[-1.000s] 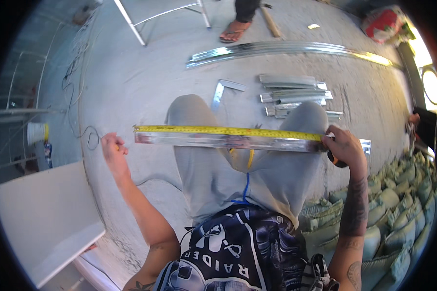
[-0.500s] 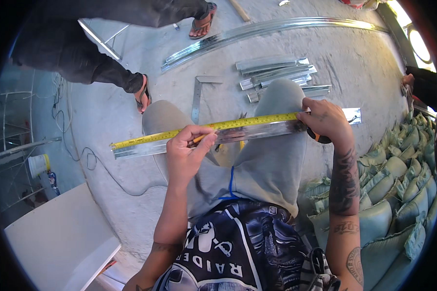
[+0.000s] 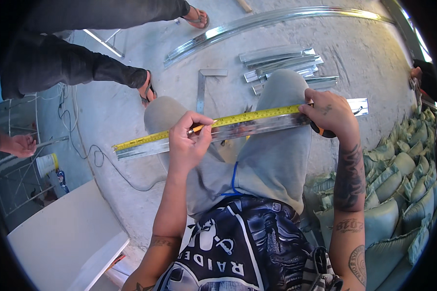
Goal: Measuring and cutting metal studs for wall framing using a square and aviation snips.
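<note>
My left hand (image 3: 192,140) pinches a yellow pencil (image 3: 195,129), its point at the yellow tape measure's blade (image 3: 247,114). The blade lies stretched along a shiny metal channel (image 3: 264,125), which slants across my thighs with its right end higher in the picture. My right hand (image 3: 329,114) grips the black and orange tape case (image 3: 321,131) and presses blade and channel near the right end. Beyond the channel, between my knees, lie a steel square (image 3: 201,89) and what look like pliers (image 3: 249,107), partly hidden.
Another person's legs (image 3: 97,68) and hand (image 3: 24,144) are at upper left. Metal pieces (image 3: 281,58) and long channels (image 3: 277,14) lie ahead. Green sacks (image 3: 398,184) are piled right. A white board (image 3: 63,228), cord (image 3: 126,174), bucket (image 3: 47,165) and metal frame stand or lie left.
My left hand has come from the far left onto the tape with the pencil. The channel's right end has tilted away from me. Another person has stepped in at upper left.
</note>
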A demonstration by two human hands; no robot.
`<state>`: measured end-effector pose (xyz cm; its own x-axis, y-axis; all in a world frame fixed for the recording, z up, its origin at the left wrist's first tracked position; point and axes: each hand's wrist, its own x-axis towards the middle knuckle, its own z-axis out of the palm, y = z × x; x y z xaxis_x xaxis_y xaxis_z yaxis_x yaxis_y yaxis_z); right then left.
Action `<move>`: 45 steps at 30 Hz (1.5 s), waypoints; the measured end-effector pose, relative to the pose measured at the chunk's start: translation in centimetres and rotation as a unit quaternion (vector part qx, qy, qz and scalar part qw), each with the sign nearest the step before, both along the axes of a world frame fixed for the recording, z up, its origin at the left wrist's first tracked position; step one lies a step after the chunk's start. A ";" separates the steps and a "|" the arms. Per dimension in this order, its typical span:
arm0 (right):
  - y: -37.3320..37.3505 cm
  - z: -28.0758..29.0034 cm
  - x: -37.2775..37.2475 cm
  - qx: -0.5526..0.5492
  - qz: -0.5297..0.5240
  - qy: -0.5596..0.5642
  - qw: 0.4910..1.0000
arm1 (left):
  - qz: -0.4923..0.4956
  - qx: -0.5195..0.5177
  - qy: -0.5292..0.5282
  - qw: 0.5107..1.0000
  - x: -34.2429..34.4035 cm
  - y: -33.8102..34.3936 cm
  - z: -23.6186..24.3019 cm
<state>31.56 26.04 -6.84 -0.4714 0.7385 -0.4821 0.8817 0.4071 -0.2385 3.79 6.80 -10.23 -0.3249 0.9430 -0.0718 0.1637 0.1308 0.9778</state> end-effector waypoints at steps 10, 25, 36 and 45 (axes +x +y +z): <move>0.1 -0.1 -0.2 -0.005 0.002 -0.009 1.000 | -0.012 -0.037 0.010 0.999 0.6 0.0 -2.1; -0.2 0.2 -0.3 -0.011 -0.027 -0.005 1.000 | -0.025 0.156 0.283 0.946 1.5 0.4 -3.5; -0.2 -0.1 0.0 0.004 -0.014 0.014 1.000 | -0.002 0.173 0.294 0.940 1.9 0.9 -3.1; 0.0 -0.5 0.1 -0.006 0.000 0.010 1.000 | 0.011 0.146 0.281 0.949 2.0 0.5 -3.4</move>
